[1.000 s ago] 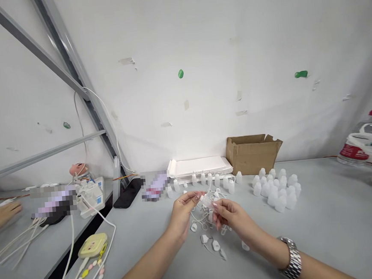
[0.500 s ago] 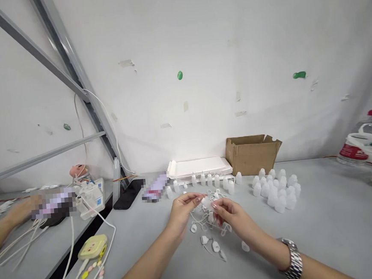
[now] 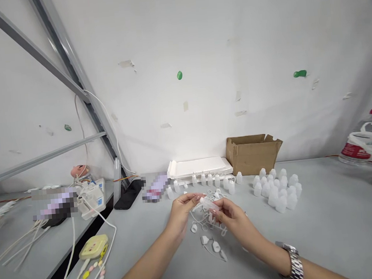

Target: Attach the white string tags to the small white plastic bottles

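A small translucent plastic squeeze bottle (image 3: 209, 204) is held tilted between my two hands, above the middle of the table. My right hand (image 3: 232, 215) is closed round its body. At the neck end, where a white tip shows, the fingers of my left hand (image 3: 182, 210) are pinched; exactly what they grip there is too small to make out. Beneath my hands lie loose white caps (image 3: 216, 246) with thin straps and rings. Several similar bottles (image 3: 210, 180) stand in a row behind, some with tips fitted. A cluster of translucent bottles (image 3: 280, 194) stands to the right.
White flat packages (image 3: 201, 166) and an open cardboard box (image 3: 254, 155) rest against the wall. On the left are a black phone (image 3: 129, 194), a power strip (image 3: 96, 200), cables, and a yellow case (image 3: 93, 247) with a beaded strap. A large plastic jug (image 3: 356, 149) stands far right.
The bottle has turned in my right hand, so more of its body shows. My left hand has hardly moved. Another person's hand at the far left has drawn back almost out of view.
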Action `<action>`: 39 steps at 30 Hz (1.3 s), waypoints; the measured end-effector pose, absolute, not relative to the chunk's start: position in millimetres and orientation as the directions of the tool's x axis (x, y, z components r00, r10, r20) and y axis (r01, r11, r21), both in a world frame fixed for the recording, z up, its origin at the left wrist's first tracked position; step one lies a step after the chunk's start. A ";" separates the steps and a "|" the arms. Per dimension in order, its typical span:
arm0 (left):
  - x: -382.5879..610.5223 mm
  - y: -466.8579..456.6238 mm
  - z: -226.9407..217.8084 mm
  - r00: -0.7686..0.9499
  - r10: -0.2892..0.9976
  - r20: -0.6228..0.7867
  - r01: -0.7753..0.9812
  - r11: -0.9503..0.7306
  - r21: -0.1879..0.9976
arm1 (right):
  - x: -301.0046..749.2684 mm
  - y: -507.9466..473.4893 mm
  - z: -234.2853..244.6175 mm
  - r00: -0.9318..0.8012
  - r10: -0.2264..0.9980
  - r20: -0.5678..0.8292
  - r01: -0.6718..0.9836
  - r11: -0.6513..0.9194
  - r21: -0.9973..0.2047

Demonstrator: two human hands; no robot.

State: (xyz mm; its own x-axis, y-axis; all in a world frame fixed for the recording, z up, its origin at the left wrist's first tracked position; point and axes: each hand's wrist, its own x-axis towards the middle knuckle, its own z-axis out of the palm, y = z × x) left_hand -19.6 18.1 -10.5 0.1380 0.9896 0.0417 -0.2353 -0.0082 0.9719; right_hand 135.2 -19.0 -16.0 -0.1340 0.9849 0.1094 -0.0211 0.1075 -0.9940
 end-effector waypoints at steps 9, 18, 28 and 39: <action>-19.0 17.6 -11.4 0.146 0.985 0.088 -0.243 -0.050 0.969 | 137.4 -12.1 -23.8 -0.375 0.918 -0.131 -0.296 -0.252 -0.921; -17.9 13.1 -6.9 0.098 0.986 0.133 -0.099 -0.123 0.987 | 138.9 -11.8 -18.9 -0.276 0.960 0.058 -0.070 0.040 -0.997; -16.7 12.9 -3.4 0.168 0.979 0.113 -0.108 -0.096 0.989 | 143.5 -10.5 -23.2 -0.470 0.882 -0.035 -0.337 -0.216 -0.916; -27.0 29.6 -13.0 0.250 0.968 -0.009 -0.228 0.068 0.971 | 153.8 -4.0 -18.4 -0.332 0.942 -0.051 -0.470 -0.212 -0.857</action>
State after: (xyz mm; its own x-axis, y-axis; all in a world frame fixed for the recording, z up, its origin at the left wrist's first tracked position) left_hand -27.0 29.6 -13.0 0.2505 0.9681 -0.0091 -0.2283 0.0682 0.9712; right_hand 153.8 -4.0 -18.4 -0.3316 0.9420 -0.0508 -0.4701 -0.2117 -0.8568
